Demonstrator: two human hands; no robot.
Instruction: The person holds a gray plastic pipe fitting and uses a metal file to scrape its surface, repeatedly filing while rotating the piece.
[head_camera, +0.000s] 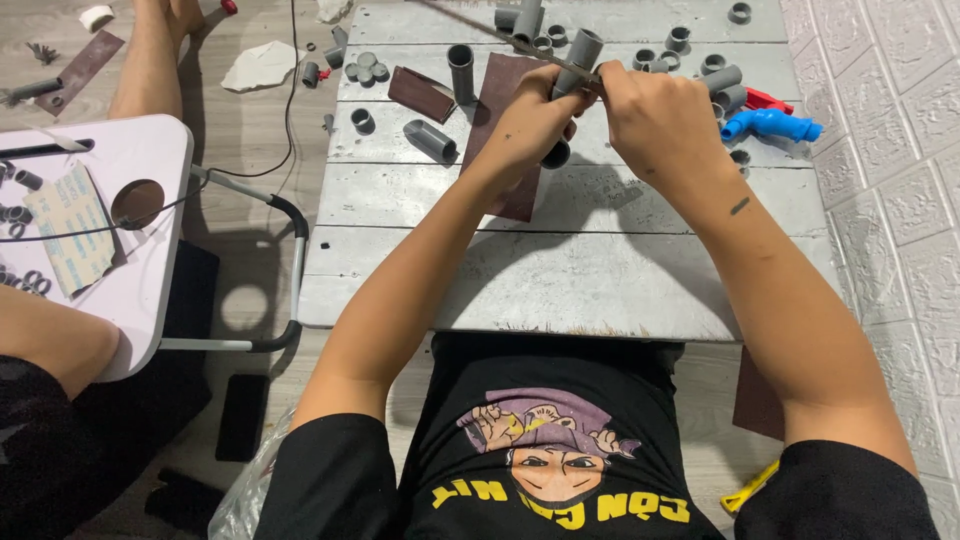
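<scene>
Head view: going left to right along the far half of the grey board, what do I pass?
Short grey pipe ring → lying grey pipe piece → upright grey pipe → left hand on the held grey pipe → right hand → blue pipe fitting.

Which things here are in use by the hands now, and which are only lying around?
In use:
left hand
right hand
grey pipe
thin saw blade

Lying about:
blue pipe elbow
red fitting
brown sandpaper sheet
short grey pipe piece
white side table
</scene>
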